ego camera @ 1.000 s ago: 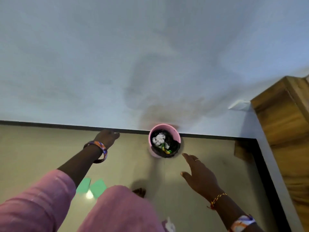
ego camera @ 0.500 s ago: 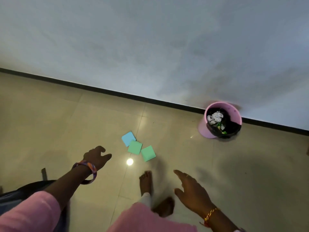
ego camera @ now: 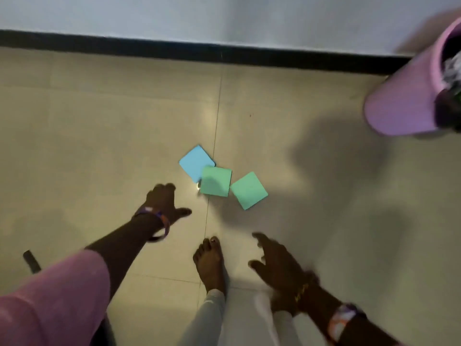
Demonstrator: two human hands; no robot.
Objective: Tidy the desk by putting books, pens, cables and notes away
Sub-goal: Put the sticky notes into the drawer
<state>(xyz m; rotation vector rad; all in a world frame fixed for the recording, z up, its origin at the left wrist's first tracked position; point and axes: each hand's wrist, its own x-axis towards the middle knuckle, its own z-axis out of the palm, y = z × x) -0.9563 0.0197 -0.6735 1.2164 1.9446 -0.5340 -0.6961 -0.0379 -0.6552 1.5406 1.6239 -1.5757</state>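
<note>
Both hands are empty and hold nothing at this moment. The left hand (ego camera: 163, 199) reaches forward and down toward the floor (ego camera: 99, 126), its fingers loosely bent and the thumb spread to the side, and it is near the notes but does not touch them. The right hand (ego camera: 277, 262) hangs lower and closer to the body, with relaxed, spread fingers, well apart from the notes; I think it is only kept out for balance while the person bends. Three square notes lie on the floor in a small group: a blue note (ego camera: 195, 161), a green note (ego camera: 216, 181) that partly covers its corner, and a second green note (ego camera: 249, 190) just beside that one. They lie flat and scattered, so they probably fell here and were not put down on purpose. A bare foot (ego camera: 210, 263) stands just behind them. A pink bin (ego camera: 404, 101) with a dark liner and some crumpled waste stands to the right, near the wall (ego camera: 224, 16). My judgement is that the step in hand is to pick up the notes. Because they are thin and flat on smooth tile, the fingers will likely need to slide or lift an edge first.
</note>
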